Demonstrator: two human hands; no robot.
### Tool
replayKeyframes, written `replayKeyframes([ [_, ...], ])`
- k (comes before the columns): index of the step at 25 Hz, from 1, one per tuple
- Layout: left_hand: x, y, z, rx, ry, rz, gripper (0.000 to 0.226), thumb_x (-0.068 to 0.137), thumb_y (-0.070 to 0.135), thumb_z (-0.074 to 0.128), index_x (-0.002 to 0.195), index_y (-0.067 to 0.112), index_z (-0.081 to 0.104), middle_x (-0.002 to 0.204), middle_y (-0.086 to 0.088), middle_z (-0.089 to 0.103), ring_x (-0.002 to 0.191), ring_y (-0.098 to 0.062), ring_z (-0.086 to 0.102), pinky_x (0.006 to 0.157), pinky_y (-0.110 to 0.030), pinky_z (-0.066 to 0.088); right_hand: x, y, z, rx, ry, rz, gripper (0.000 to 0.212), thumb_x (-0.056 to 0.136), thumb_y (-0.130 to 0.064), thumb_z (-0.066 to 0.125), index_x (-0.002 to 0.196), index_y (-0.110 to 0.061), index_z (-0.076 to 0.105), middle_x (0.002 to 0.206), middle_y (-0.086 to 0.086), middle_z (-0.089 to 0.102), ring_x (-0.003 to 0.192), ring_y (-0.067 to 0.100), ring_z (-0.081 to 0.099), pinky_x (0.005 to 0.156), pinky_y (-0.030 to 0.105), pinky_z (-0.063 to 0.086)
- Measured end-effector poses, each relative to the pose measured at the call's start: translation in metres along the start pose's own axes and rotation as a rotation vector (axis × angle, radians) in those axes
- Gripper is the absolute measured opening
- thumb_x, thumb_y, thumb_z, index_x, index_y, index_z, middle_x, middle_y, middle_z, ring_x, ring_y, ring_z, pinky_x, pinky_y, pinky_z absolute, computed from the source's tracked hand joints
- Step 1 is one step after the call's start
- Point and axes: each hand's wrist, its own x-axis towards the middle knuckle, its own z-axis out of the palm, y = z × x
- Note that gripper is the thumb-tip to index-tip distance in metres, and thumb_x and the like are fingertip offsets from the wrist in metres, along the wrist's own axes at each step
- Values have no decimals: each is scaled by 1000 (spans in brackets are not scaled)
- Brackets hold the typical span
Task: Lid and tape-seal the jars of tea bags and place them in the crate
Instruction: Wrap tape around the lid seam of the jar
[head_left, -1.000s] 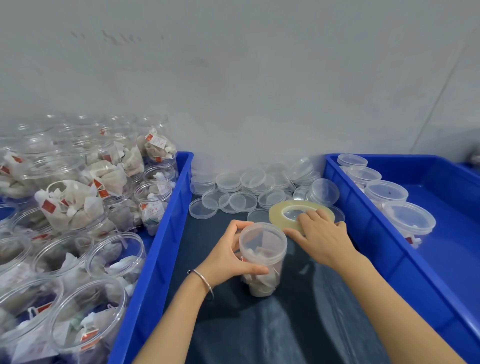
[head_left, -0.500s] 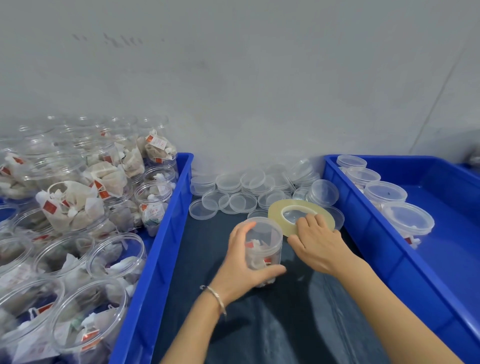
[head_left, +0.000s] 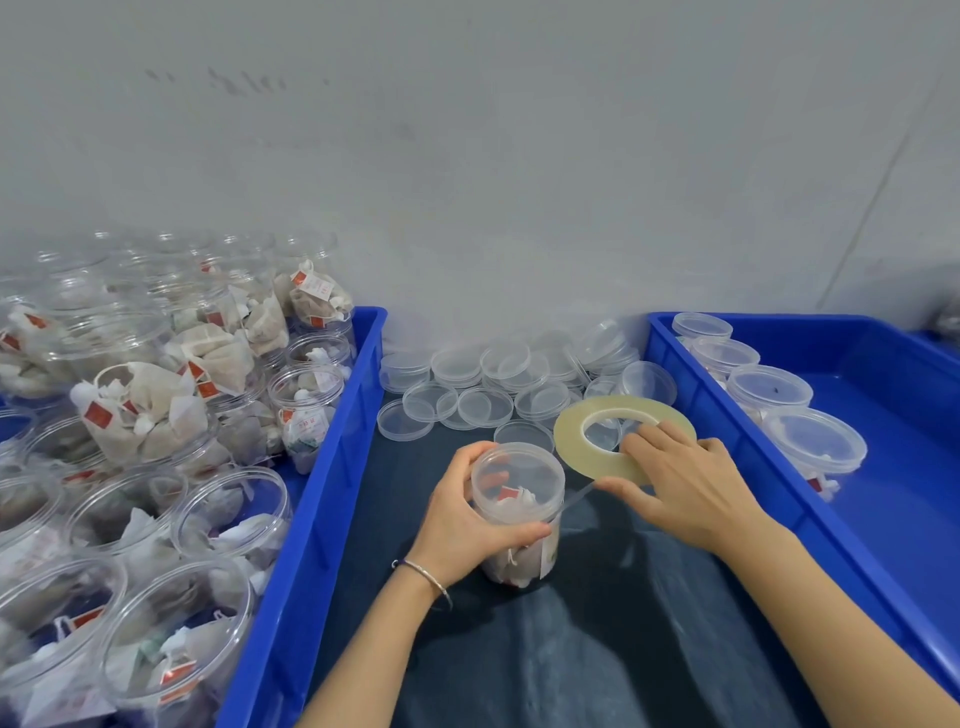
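A clear plastic jar of tea bags with a translucent lid (head_left: 517, 512) is seen just below the middle of the view, upright on the dark cloth-covered desk (head_left: 597, 649). White and tan bags with a red tag can be made out through its wall. It is gripped by the left hand (head_left: 470, 525), whose fingers are curled round the far side and whose thumb is pressed across the near side. At 2 o'clock of the jar, a flat yellowish roll of clear tape (head_left: 621, 434) is held by the right hand (head_left: 685, 493), fingers laid through its hole and thumb stretched toward the jar. A thin strip of tape (head_left: 579, 493) is drawn from the roll to the jar's rim.

At 9 o'clock, a blue plastic crate (head_left: 311, 519) is packed with open clear jars of tea bags (head_left: 171, 426). At 3 o'clock, a second blue plastic crate (head_left: 883, 467) is seen, with a row of lidded jars (head_left: 769, 389) along its left wall. At 12 o'clock, loose clear round lids (head_left: 483, 389) are heaped against a plain grey wall (head_left: 493, 156).
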Motion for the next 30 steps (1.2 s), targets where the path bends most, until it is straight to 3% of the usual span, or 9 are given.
replayKeyframes([
  [5,4,-1,-9,-18,-99,-5,82,52,5,92,122,20,52,120,10,62,112,-1,58,88,-18,48,7,-10,6,181,-52,3,34,89,-54,22,88,-23,37,99,-10,39,93,10,35,73,29,31],
  [9,8,4,-17,5,-184,-32,83,57,5,90,128,23,50,125,10,59,117,-3,55,90,-18,48,15,-25,3,201,-89,12,30,97,-49,26,90,-21,33,102,-7,35,96,11,29,78,34,40],
  [13,9,13,-25,54,-210,-118,100,64,8,87,144,29,31,133,11,42,119,4,48,82,-9,46,12,-32,8,191,-110,33,31,99,-50,24,92,-22,32,101,-7,32,101,12,31,83,38,43],
  [15,10,18,-29,103,-241,-109,96,70,10,83,145,31,27,140,13,40,127,-1,45,92,-13,44,10,-33,9,173,-109,42,33,98,-52,23,93,-21,34,101,-7,32,100,13,31,82,38,43],
  [17,10,27,-21,306,-266,-98,87,75,26,79,145,28,27,150,11,26,139,-8,29,106,-21,33,9,-34,8,157,-103,54,36,99,-52,22,98,-19,39,102,-6,32,102,14,33,82,37,41],
  [19,10,35,-1,542,-184,-130,91,71,51,76,142,22,28,152,8,18,142,-13,18,113,-35,26,9,-36,7,139,-104,62,41,99,-52,22,105,-17,43,107,-4,37,107,15,34,83,38,41],
  [21,11,42,22,755,-44,-147,89,70,65,67,135,18,30,147,3,25,139,-22,19,109,-51,29,10,-37,5,129,-100,76,43,99,-52,22,107,-16,43,113,-3,40,110,16,35,84,38,42],
  [24,16,40,36,938,41,-122,81,79,70,53,141,25,27,148,0,24,142,-24,10,109,-59,22,9,-35,2,101,-95,98,46,98,-54,20,109,-16,44,118,-3,41,115,16,35,84,39,44],
  [30,19,40,35,937,-50,-130,55,88,60,46,138,44,31,149,-4,20,141,-29,8,108,-64,14,10,-39,4,40,-88,123,51,97,-57,18,113,-16,44,120,-4,42,119,16,35,85,39,45],
])
